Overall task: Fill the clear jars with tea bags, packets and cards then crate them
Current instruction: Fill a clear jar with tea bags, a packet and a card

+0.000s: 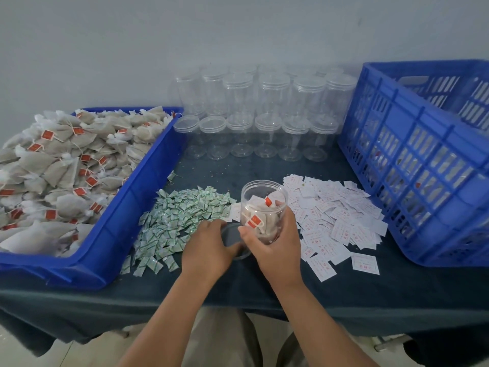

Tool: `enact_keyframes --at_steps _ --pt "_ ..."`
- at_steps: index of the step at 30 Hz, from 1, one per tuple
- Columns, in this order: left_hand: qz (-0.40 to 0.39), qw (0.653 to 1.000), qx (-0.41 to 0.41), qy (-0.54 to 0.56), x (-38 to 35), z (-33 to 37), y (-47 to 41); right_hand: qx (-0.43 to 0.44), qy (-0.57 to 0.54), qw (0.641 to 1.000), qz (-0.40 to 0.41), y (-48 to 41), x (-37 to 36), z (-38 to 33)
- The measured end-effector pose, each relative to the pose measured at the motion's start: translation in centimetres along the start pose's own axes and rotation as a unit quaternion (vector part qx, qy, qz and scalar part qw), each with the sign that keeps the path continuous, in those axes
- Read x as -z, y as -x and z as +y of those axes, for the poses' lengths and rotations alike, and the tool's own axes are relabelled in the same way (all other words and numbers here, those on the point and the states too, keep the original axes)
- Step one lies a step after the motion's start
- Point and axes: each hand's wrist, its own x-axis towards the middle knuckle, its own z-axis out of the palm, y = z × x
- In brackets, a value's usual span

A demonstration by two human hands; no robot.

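Head view: right fingers (pixel 287 221) wrap the jar (pixel 264 205), tilted my way for loading. Left fingers (pixel 217 225) curl on the lid (pixel 233 236) — close for capping.

The left side is walled off by the blue tray (pixel 137 197), heaped with tea bags (pixel 53 165). The right side is blocked by the tall blue crate (pixel 412 160), open at the top. The far edge is closed by stacked rows of empty jars (pixel 267 102). Just near of them a bare strip of table (pixel 232 170) is left open. The middle is taken up by the packets (pixel 180 215), the cards (pixel 336 218), and between them the jar (pixel 264 205) gripped by the right hand (pixel 275 250) and the lid (pixel 232 238) held by the left hand (pixel 206 247). A free band is left along the near edge.
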Motion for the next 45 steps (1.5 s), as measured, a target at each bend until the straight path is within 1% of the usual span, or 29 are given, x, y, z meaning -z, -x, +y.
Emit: enact_keyframes --at_steps 4,5,7,9,11,13,17,21,23,25,26,27,30,32,34,36,38,40,42,44,45 --pt "-0.004 1.000 -0.009 -0.001 0.0 -0.2 -0.6 -0.015 -0.002 1.000 0.027 -0.2 0.2 0.3" --pt "0.012 1.000 -0.017 0.011 0.2 -0.2 -0.9 -0.018 -0.002 0.999 0.037 -0.3 0.2 0.2" --pt "0.077 0.996 -0.036 0.026 0.9 -0.3 -1.9 -0.026 -0.004 0.998 0.051 -0.4 0.3 0.0" --pt "0.129 0.991 -0.037 -0.021 1.6 -1.0 -3.2 -0.034 -0.005 0.998 0.055 -0.5 0.4 -0.1" --pt "0.120 0.990 0.000 -0.074 2.3 -2.0 -4.4 -0.037 -0.005 0.998 0.055 -0.5 0.4 -0.1" --pt "0.100 0.992 0.022 -0.079 2.3 -3.0 -5.3 -0.037 -0.003 0.998 0.051 -0.5 0.4 -0.1" --pt "0.126 0.991 -0.012 -0.040 2.3 -3.9 -5.8 -0.032 -0.005 0.999 0.033 -0.6 0.2 -0.1" --pt "0.202 0.979 -0.027 -0.008 3.3 -3.7 -4.9 -0.033 0.001 0.999 0.020 -0.6 0.2 0.1" --pt "0.220 0.973 -0.012 0.067 4.3 -3.0 -4.5 -0.038 -0.006 0.999 0.004 -0.5 0.2 0.2" --pt "0.213 0.957 0.001 0.198 5.8 -1.9 -4.4 -0.032 -0.004 0.999 -0.019 -0.4 0.1 0.2" --pt "0.209 0.946 -0.007 0.249 6.6 -1.4 -4.4 -0.024 0.004 0.999 -0.030 -0.3 0.1 0.2" --pt "0.210 0.940 -0.025 0.268 7.3 -1.0 -4.5 -0.013 0.016 0.999 -0.042 -0.3 0.0 0.1" --pt "0.205 0.953 -0.069 0.210 8.3 -0.4 -5.3 0.023 0.061 0.996 -0.068 -0.1 -0.1 0.0" --pt "0.171 0.970 -0.047 0.165 7.5 -1.0 -6.3 0.028 0.076 0.994 -0.079 0.0 -0.1 0.1" --pt "0.118 0.986 0.003 0.117 6.5 -2.1 -6.8 0.017 0.082 0.993 -0.082 0.1 -0.1 0.3" --pt "0.097 0.985 0.048 0.136 6.0 -3.1 -6.7 0.005 0.085 0.993 -0.087 0.1 0.0 0.4" --pt "0.117 0.971 0.051 0.204 6.5 -3.3 -5.9 -0.001 0.082 0.992 -0.091 0.0 0.0 0.4" --pt "0.131 0.955 0.012 0.265 7.8 -2.3 -4.9 0.000 0.082 0.992 -0.095 -0.1 0.0 0.4" --pt "0.107 0.947 -0.057 0.296 9.4 -0.5 -3.5 0.004 0.082 0.992 -0.100 -0.1 0.0 0.3" --pt "0.068 0.949 -0.127 0.281 10.9 1.5 -2.2 0.009 0.080 0.992 -0.102 -0.1 0.0 0.3" --pt "0.049 0.951 -0.150 0.264 11.4 2.4 -1.8 0.013 0.075 0.992 -0.102 0.0 0.0 0.2"
